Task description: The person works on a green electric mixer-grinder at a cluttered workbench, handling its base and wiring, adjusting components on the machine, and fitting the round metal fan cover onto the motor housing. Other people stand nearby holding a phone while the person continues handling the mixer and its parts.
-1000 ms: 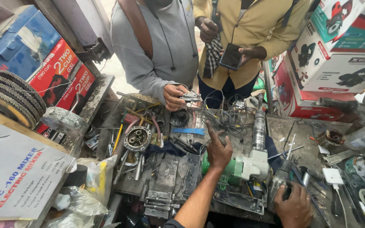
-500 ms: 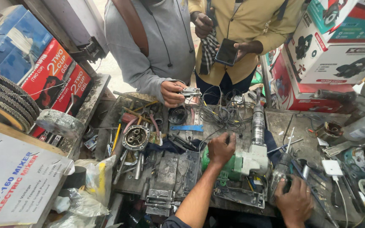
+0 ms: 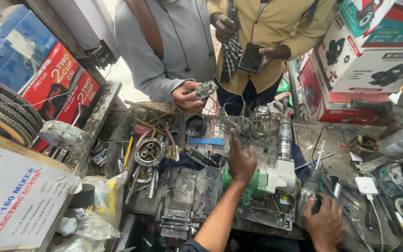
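1. The fingers (image 3: 235,142) of the left hand (image 3: 241,161) are held straight and close together, pointing away over the desk (image 3: 313,133); nothing is pinched by them.
2. The heel of the left hand is laid on the green end of a green and white power tool (image 3: 269,179), which lies near the middle of the desk.
3. The right hand (image 3: 325,223) is seen at the near edge of the desk, its fingers curled down around a dark tool body (image 3: 309,191) just right of the green and white power tool.
4. A ribbed metal cylinder (image 3: 284,136) is seen lying just beyond the white housing, beside a tangle of wires (image 3: 253,123).
5. A round metal housing (image 3: 149,151) and a blue strip (image 3: 206,141) are found to the left, among screwdrivers and loose parts.
6. A small grey part (image 3: 205,89) is held above the far edge of the desk by a person in a grey shirt.
7. A dark phone (image 3: 250,58) is held by a second person, in a yellow shirt.
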The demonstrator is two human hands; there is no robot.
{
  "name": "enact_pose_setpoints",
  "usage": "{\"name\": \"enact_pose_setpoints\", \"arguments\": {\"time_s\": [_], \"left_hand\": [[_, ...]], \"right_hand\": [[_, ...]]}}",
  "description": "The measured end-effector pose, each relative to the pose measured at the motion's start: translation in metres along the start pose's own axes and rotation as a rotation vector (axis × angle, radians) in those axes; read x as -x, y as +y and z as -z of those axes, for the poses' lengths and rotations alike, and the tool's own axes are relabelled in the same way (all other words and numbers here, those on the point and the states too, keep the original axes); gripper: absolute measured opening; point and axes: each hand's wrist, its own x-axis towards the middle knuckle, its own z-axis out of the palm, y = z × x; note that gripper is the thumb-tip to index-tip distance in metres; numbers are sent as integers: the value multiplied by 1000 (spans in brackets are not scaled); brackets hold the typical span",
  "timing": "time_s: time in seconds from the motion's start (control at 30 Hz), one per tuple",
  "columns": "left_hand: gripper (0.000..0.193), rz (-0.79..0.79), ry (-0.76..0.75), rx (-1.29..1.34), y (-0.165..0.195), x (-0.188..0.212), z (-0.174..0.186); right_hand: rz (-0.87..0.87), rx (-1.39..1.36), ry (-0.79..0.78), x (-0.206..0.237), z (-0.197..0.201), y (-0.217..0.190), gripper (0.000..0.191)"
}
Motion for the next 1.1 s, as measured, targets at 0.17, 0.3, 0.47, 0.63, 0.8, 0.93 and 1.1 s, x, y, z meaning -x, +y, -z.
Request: {"name": "enact_pose_setpoints", "arguments": {"time_s": [0.17, 0.3, 0.47, 0.63, 0.8, 0.93, 1.1], "left_hand": [[98, -200, 127, -147, 22, 16, 23], [98, -182, 114, -115, 26, 18, 26], [91, 40, -81, 9, 11, 12, 15], [96, -213, 92, -136, -33, -25, -31], [96, -163, 71, -56, -66, -39, -64], [92, -9, -61, -54, -61, -42, -57], [99, -171, 71, -121, -53, -24, -45]], "right_hand": [[22, -75, 65, 17, 29, -1, 34], [25, -44, 66, 20, 36, -4, 35], [35, -63, 90, 15, 19, -5, 31], [25, -47, 60, -17, -46, -12, 34], [24, -40, 45, -34, -87, -7, 36], [5, -15, -7, -32, -82, -9, 39], [21, -28, 35, -19, -66, -5, 35]]}}
